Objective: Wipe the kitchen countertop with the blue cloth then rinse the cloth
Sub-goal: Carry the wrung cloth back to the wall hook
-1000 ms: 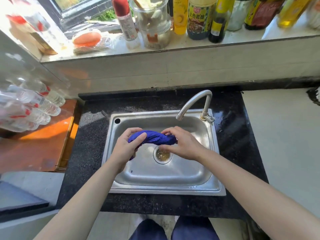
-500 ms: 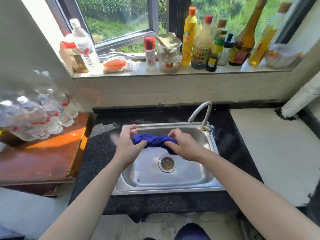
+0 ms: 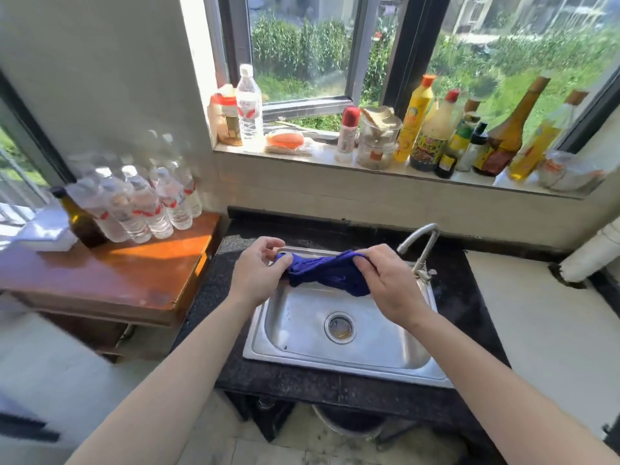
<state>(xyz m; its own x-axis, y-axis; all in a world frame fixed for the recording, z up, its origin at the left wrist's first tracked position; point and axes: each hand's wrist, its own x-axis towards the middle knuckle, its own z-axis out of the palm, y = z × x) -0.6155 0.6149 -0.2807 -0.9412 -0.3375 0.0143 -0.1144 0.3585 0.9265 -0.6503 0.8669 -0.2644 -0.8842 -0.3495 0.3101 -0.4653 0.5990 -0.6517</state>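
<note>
A dark speckled bench [image 3: 214, 290] is carrying a steel sink [image 3: 335, 360] set into its top, with a curved tap [image 3: 417, 239] standing at the sink's back right corner. To its left, a wooden side table [image 3: 134, 280] is bearing a cluster of clear water bottles [image 3: 144, 203] and a dark glass bottle [image 3: 80, 219]. Above, the windowsill [image 3: 385, 169] is holding a row of sauce and oil bottles [image 3: 469, 135], a lidded plastic jar [image 3: 377, 139] and a tall water bottle [image 3: 249, 109].
</note>
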